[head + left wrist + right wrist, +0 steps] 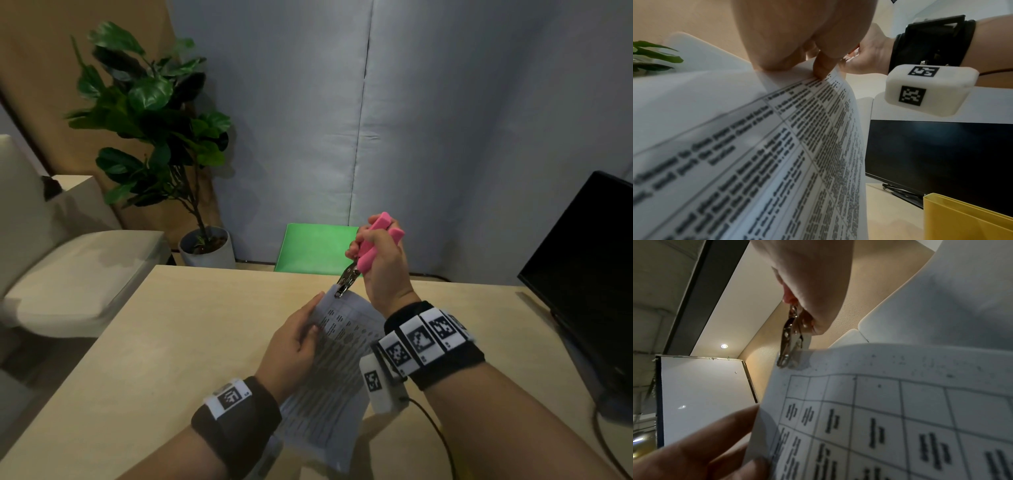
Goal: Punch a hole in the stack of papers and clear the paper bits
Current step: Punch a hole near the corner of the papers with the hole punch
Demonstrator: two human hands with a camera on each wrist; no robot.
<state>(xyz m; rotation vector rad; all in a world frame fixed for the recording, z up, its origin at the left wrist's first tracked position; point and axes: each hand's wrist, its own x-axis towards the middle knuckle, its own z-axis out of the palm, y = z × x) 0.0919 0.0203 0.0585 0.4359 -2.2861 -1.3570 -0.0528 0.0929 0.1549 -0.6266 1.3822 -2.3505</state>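
The stack of printed papers is held tilted above the wooden table, its far corner between the metal jaws of the pink-handled hole punch. The left hand pinches the stack's left edge, thumb on top. The right hand has its fingers wrapped around the punch handles. Beyond the table stands a green folder; on the table's right, a black monitor.

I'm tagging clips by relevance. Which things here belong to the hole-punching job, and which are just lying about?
In the job:
stack of papers
pink-handled hole punch
left hand
right hand

Just about:
potted plant
green folder
monitor
yellow holder
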